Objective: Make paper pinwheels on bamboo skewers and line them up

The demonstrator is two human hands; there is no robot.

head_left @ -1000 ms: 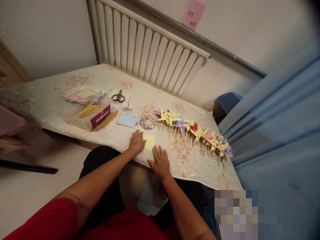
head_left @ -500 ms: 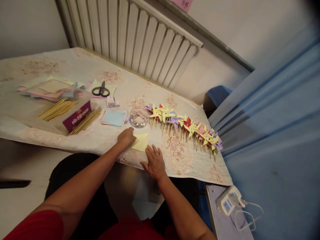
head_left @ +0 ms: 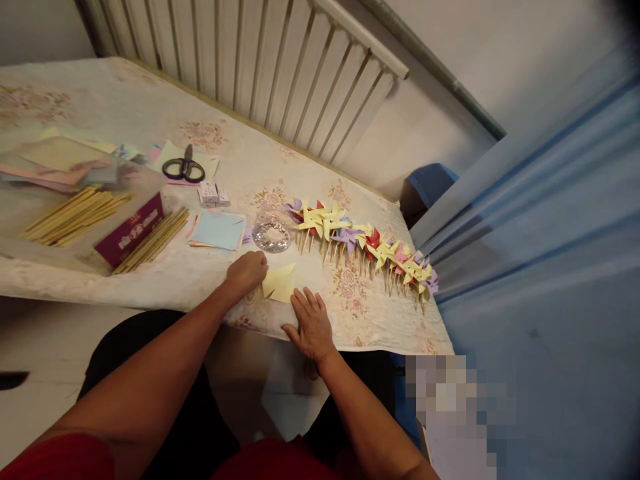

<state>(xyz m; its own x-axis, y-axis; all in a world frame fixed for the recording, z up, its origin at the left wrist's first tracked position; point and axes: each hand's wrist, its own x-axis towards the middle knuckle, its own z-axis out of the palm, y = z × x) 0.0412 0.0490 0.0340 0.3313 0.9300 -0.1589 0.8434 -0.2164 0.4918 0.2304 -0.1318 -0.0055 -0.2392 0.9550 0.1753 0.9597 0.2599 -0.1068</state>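
Observation:
A yellow paper square with slits cut in from its corners lies flat near the table's front edge. Just left of it is my left hand, its fingers curled closed; anything inside them is hidden. My right hand rests palm down on the cloth with fingers spread, the fingertips at the paper's right edge. Beyond my left hand sit a stack of coloured paper squares, blue on top, and a clear round dish of small shiny pieces.
Finished paper pinwheels on sticks lie in a row to the right. Black-handled scissors, small boxes, wooden sticks, a purple card and a plastic bag of paper lie left. A radiator stands behind.
My left hand has drawn slightly left, off the yellow paper's edge, with its fingers curled. My right hand stays in place. The view has shifted a little, bringing the table's left side closer.

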